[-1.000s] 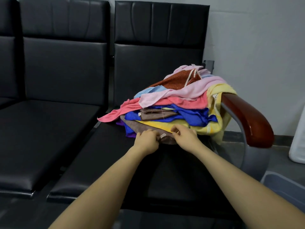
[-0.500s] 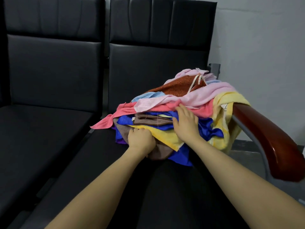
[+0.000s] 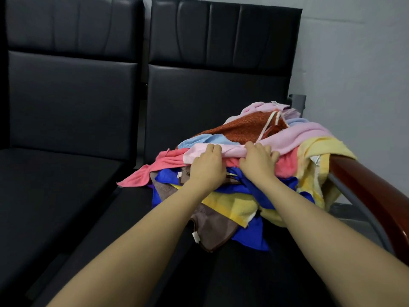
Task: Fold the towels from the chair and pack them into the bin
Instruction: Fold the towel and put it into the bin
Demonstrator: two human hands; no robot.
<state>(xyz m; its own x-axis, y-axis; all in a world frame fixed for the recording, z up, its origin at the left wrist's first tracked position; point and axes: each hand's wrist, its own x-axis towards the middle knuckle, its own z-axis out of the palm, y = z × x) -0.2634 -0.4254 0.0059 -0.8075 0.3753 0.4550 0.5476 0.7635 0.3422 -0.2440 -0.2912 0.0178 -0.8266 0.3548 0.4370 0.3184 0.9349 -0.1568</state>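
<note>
1. Many towels (image 3: pixel 254 173) lie in a loose, unfolded heap on the seat of the black chair (image 3: pixel 221 85), toward its right side and against the armrest.
2. A pale pink towel (image 3: pixel 294 140) runs across the upper part of the heap. My left hand (image 3: pixel 207 166) and my right hand (image 3: pixel 257 163) both rest on its near edge, side by side and a little apart.
3. My fingers curl over that pink edge. I cannot tell whether they are pinching the cloth or only pressing on it.
4. Under the pink towel lie a coral towel (image 3: pixel 143 176), a blue towel (image 3: pixel 252 235), a yellow towel (image 3: pixel 232 207) and a brown towel (image 3: pixel 212 231). The brown one spills toward me over the seat, with a small white tag at its corner.
5. A rust-orange towel (image 3: pixel 243 127) and a light blue towel (image 3: pixel 199 140) sit at the top, behind my hands.
6. The yellow cloth drapes over the wooden armrest (image 3: pixel 371 191) on my right.
7. A second black chair (image 3: pixel 66 107) stands just beside this one on my left.
8. A grey wall (image 3: pixel 354 52) is behind, to the right.
</note>
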